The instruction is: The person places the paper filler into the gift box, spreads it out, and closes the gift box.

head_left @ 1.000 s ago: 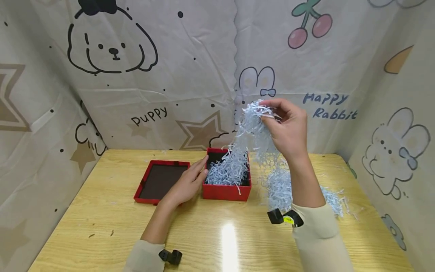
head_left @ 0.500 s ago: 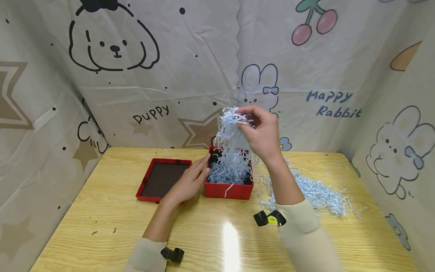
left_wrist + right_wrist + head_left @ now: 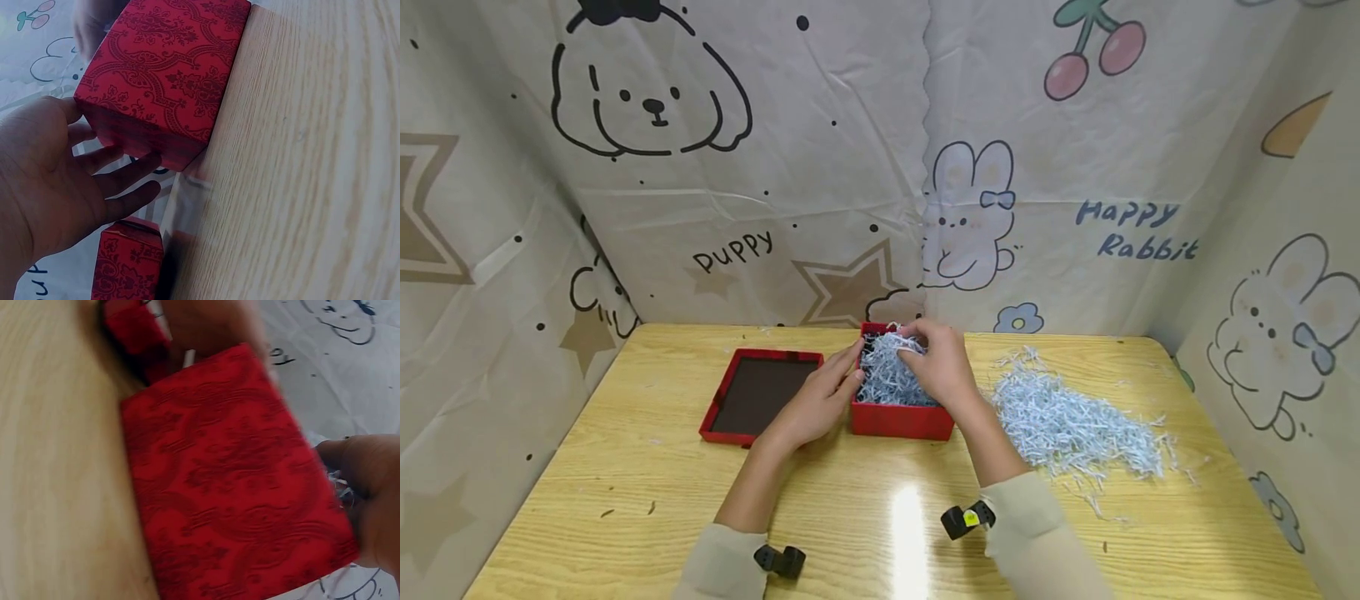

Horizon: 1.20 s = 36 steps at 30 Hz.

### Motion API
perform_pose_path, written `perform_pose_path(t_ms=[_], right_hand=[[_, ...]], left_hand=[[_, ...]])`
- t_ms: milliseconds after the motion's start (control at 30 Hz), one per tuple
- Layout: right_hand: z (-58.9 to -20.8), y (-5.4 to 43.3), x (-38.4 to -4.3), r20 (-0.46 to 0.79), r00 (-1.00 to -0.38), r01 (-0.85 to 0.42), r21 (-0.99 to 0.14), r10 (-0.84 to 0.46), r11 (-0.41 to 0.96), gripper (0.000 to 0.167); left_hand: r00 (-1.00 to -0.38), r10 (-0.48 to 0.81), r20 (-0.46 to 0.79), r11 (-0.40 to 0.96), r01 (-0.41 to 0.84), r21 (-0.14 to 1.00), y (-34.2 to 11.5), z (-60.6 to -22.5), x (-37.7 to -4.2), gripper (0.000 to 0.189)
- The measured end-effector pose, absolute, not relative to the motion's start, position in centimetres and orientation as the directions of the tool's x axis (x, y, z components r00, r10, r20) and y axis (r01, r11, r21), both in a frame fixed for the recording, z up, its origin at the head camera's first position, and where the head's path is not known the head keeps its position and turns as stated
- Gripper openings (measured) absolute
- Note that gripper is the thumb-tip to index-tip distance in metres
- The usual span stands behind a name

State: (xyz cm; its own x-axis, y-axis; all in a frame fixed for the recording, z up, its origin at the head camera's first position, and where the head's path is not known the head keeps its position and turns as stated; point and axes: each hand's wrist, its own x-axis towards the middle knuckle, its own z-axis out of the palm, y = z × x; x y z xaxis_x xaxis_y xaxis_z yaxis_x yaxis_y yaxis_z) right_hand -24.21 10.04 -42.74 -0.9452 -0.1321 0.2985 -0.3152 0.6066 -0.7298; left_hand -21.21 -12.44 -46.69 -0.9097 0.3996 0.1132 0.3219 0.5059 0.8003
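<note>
Box point(image 3: 901, 422) of pale shreds point(image 3: 886, 382), lid point(image 3: 760, 398) to its left, heap point(image 3: 1075, 425) to its right

Seen from head height, the red box stands uncovered on a wooden table point(image 3: 842, 517). Left of the box lies the lid, dark inside facing up. Between lid and box is the left hand point(image 3: 815, 408), fingers fairly straight and slightly spread, fingertips against the box's left wall; the left wrist view shows the gaps between the fingers. Inside the box, shreds fill most of the space, with some dark lining showing at the back left. Over the box's right side reaches the right hand point(image 3: 942, 362), thumb and bent forefinger pinching a tuft of shreds; its other fingers are mostly hidden. Right of the box, well apart from the right wall, the heap spreads loosely. Behind the box hangs a printed cloth point(image 3: 842, 158).

The step in hand looks like settling shreds in the box. To do it well, I would keep the left hand light but steady on the wall, lower the tuft below the rim, loosen it towards the bare back-left corner, and tuck in stray strands so none hang outside.

Counted: one box, one lid, two hands, one heap, one tuft pinched; single shreds are too many to count.
</note>
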Motion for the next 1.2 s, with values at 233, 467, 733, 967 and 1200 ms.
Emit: perform_pose_path(t_ms=[233,467,733,967,1200], right_hand=[[-43.2,9.8,-23.5,0.197,-0.938,-0.347,-0.567,-0.286,0.747,0.026],[-42.1,12.0,-22.1,0.193,-0.934,-0.342,-0.719,-0.299,0.605,0.048],[-41.5,18.0,-20.2,0.212,-0.961,-0.274,-0.795,-0.175,0.541,0.059],[-43.6,26.5,-19.0,0.175,-0.984,-0.12,-0.756,0.022,0.644,0.061],[-45.6,34.3,-17.6,0.027,-0.983,0.109,-0.718,0.184,0.688,0.077]], left_hand=[[-0.912,0.397,0.102,0.51,0.311,0.802,-12.2,-46.7,-21.1,0.06],[-0.909,0.404,0.1,0.513,0.315,0.798,-12.1,-46.6,-21.1,0.06],[-0.905,0.411,0.114,0.517,0.334,0.788,-12.0,-46.7,-21.2,0.061],[-0.908,0.403,0.117,0.526,0.335,0.782,-12.1,-46.8,-21.1,0.06],[-0.91,0.399,0.109,0.519,0.322,0.792,-12.5,-46.8,-21.2,0.061]])
